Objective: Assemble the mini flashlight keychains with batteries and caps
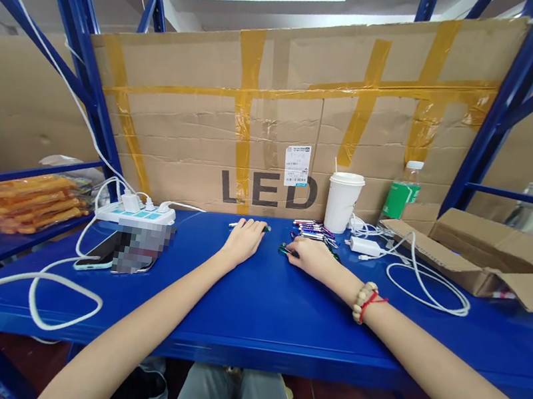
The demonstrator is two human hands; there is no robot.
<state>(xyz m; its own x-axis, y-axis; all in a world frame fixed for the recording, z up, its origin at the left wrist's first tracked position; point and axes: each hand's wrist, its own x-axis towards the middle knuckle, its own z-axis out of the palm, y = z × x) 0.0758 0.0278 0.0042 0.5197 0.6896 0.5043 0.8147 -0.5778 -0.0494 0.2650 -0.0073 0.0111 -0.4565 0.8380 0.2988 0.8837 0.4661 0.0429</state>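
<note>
My left hand (243, 242) rests low on the blue tabletop, its fingers curled over a pen (267, 229) whose ends stick out on both sides. To the right, my right hand (312, 257) is closed around dark, green-tinted pens (283, 249); the palm hides most of them, and how many it holds I cannot tell. Just behind that hand lies a pile of pens (310, 225) in several colours. A beaded bracelet with a red string (362, 302) circles the right wrist.
A white paper cup (343, 205) with a straw stands behind the pens, near a green-labelled bottle (403, 194). White cables (425, 299) and an open cardboard box (483, 251) lie right. Left are a power strip (158, 216) and phones (99, 252). Taped cardboard (195, 141) closes the back.
</note>
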